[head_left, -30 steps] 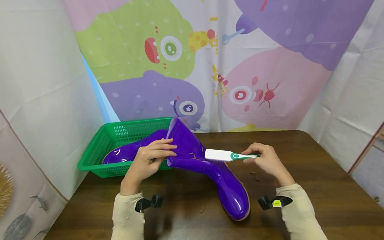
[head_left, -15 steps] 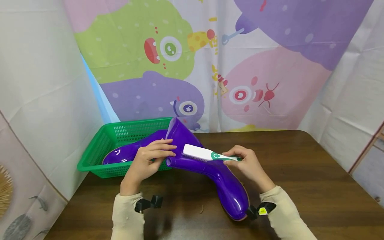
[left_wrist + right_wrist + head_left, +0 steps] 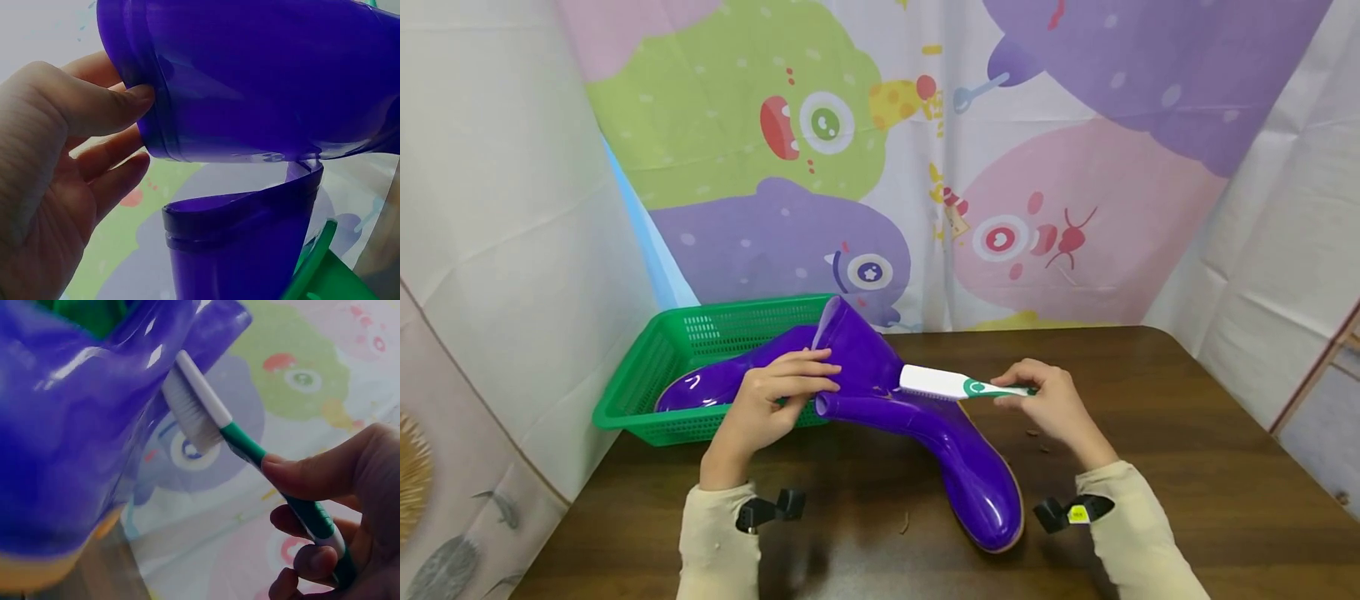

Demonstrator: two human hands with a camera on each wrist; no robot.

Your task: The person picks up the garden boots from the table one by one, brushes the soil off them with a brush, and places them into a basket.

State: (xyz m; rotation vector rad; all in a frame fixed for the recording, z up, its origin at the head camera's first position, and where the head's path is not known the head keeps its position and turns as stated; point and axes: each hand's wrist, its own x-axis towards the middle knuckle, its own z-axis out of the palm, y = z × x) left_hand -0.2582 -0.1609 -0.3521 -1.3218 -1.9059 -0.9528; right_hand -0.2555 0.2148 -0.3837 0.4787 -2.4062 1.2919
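A glossy purple rubber boot (image 3: pixel 985 492) lies across the brown table, its toe toward me and its shaft toward the left. My left hand (image 3: pixel 775 392) holds it at the cuff; in the left wrist view the thumb (image 3: pixel 134 103) lies against one side, with fingers behind the edge. The shaft dips in the middle, and small brown bits sit in that dip. My right hand (image 3: pixel 1048 400) grips the green-and-white handle of a brush (image 3: pixel 936 382). Its white bristles (image 3: pixel 187 415) face the shaft, their tip end against it in the right wrist view.
At the left stands a green perforated basket (image 3: pixel 662 429). A second purple boot (image 3: pixel 700 387) lies in it; its cuff (image 3: pixel 244 215) shows in the left wrist view. Brown scraps (image 3: pixel 904 523) lie on the table (image 3: pixel 1112 375). A cartoon-print curtain (image 3: pixel 940 167) hangs behind.
My right hand has moved the brush left along the shaft, then back right toward the ankle. The bits in the dip have shifted. My left hand stays at the cuff.
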